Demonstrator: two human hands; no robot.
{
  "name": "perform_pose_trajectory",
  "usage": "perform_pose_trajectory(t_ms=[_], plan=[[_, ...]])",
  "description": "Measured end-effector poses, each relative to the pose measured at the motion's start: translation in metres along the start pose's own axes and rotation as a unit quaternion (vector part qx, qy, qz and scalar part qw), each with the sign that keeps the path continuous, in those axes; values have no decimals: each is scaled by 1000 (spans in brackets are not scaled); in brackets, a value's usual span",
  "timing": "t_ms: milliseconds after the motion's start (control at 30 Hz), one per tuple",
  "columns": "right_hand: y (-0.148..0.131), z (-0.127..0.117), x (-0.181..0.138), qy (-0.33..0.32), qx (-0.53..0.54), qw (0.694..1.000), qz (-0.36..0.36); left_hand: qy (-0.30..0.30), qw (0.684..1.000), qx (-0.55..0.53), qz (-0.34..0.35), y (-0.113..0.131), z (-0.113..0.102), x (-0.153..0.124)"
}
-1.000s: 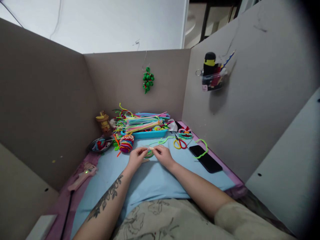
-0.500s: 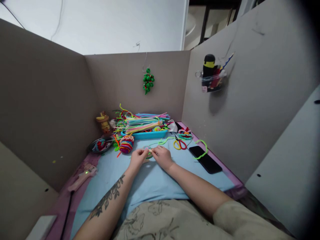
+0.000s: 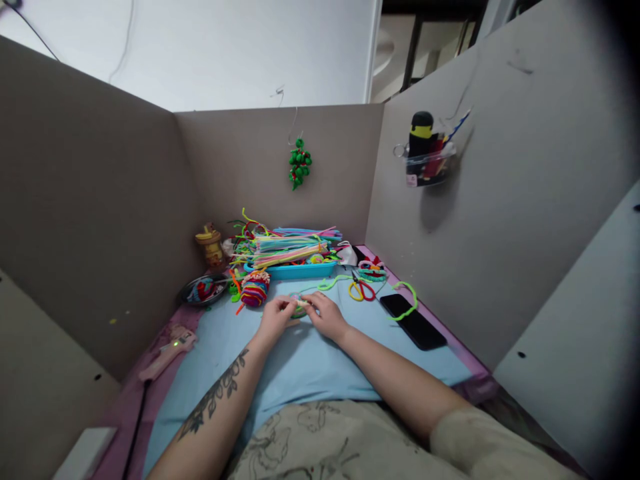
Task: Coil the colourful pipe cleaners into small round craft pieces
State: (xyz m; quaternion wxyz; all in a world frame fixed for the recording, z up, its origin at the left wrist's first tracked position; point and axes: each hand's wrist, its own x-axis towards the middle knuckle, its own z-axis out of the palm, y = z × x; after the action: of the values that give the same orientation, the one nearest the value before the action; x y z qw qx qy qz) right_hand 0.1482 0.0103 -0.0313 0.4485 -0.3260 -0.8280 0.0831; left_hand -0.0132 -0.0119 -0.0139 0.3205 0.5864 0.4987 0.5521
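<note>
1. Currently, in the head view, the left hand (image 3: 275,317) has thumb and fingertips drawn together, pinching one end of a small pale piece (image 3: 302,304).
2. The right hand (image 3: 328,316) meets it from the other side, thumb and finger closed on the other end, remaining fingers curled; from where I stand, the piece's finer detail is too small to read.
3. That piece sits between the two sets of fingertips, over the blue cloth (image 3: 320,373), with a thin green loop (image 3: 300,314) just below it.
4. Beyond the hands, the blue tray (image 3: 295,271) carries heaped coloured stems (image 3: 290,251).
5. To the left are a striped bundle (image 3: 255,289), a dark bowl (image 3: 184,295) and, nearer the person, a pink glue gun (image 3: 165,355).
6. To the right lie scissors (image 3: 359,283) and a phone (image 3: 423,328), a bright green stem (image 3: 415,301) curving over its edge.
7. A green ornament (image 3: 300,164) hangs on the back wall.
</note>
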Motion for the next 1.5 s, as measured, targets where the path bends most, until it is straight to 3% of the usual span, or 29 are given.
perform_pose_trajectory(t_ms=[267, 567, 733, 1000, 1333, 1500], plan=[[-2, 0, 1, -3, -31, 999, 19, -37, 999, 16, 27, 4, 1, -1], [-5, 0, 1, 36, -49, 997, 46, -29, 998, -39, -33, 6, 2, -1], [-6, 0, 2, 34, -83, 994, 57, -64, 986, -104, -112, 12, 1, -4], [-9, 1, 4, 16, -173, 984, 25, -28, 988, -84, -127, 4, 1, -1], [-5, 3, 3, 7, -122, 992, 28, -44, 992, -87, -77, 1, 1, 0], [-2, 1, 2, -30, -64, 997, -3, -45, 996, -72, -39, -5, 0, 2]])
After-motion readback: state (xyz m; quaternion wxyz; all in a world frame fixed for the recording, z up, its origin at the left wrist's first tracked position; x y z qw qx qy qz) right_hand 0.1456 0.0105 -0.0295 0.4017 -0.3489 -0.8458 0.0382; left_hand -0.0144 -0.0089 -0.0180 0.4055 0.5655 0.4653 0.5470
